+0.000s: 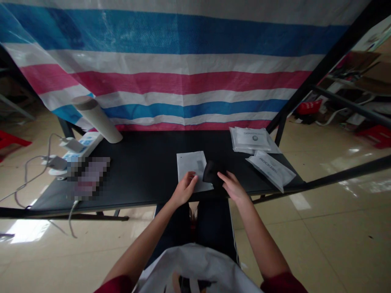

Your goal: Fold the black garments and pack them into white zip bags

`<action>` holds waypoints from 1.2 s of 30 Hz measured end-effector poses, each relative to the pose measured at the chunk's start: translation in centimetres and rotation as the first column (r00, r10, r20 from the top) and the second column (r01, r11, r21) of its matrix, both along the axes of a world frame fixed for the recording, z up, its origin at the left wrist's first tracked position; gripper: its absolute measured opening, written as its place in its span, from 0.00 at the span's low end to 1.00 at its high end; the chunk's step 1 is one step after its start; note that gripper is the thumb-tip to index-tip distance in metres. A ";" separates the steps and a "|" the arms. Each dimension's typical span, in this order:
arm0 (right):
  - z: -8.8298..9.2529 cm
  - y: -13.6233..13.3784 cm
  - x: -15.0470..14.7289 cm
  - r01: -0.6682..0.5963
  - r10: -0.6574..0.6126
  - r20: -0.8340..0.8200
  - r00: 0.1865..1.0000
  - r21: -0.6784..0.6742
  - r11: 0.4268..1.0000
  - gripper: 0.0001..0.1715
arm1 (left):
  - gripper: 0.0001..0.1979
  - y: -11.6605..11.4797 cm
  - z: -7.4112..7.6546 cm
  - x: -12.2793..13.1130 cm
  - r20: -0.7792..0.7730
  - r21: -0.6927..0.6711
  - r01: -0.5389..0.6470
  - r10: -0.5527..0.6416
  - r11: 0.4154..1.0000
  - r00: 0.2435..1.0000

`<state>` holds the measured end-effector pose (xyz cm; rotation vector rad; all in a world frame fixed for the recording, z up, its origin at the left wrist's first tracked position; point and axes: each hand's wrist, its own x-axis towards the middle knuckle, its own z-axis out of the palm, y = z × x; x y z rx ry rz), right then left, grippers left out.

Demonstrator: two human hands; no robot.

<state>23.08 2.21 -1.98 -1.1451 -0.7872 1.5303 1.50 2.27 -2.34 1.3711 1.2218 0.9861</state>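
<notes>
A black item [213, 171], its exact kind hard to make out, is held in my right hand [233, 186] at its right side, just above the table's front edge. A pale flat pouch [191, 161] lies on the black table under and beside it, near the front middle. My left hand [184, 188] is over the lower left part of the pouch, thumb and fingers curved toward each other; whether it grips the pouch cannot be made out. To the right lie white printed packets [252, 138], stacked, and one more white packet [273, 167] at an angle nearer the front.
On the left of the black table [143, 173] are a pale bottle [102, 122], a power strip [87, 145] with plugs and cables, and a blurred-out phone [93, 175]. A striped sheet [183, 81] hangs behind, between dark metal frame bars.
</notes>
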 end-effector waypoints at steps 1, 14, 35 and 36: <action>-0.2 0.0 0.7 0.053 -0.053 -0.060 0.997 -0.010 0.999 0.20 | 0.19 0.0 0.0 -0.4 -0.085 0.015 -0.006 0.008 1.000 0.996; -0.3 0.0 -1.4 -0.002 -0.042 -0.426 0.904 -0.102 0.995 0.24 | 0.09 1.9 -0.6 3.5 -0.482 0.192 0.093 0.011 0.977 0.876; -1.4 3.2 -3.1 -0.131 0.175 0.254 0.951 -0.180 0.975 0.18 | 0.09 1.5 2.3 0.6 -0.126 0.242 0.020 0.011 0.970 0.992; -1.5 3.5 -3.5 -0.104 0.143 0.255 0.956 -0.163 0.981 0.20 | 0.10 1.4 2.4 0.8 -0.146 0.228 0.065 -0.032 0.971 0.989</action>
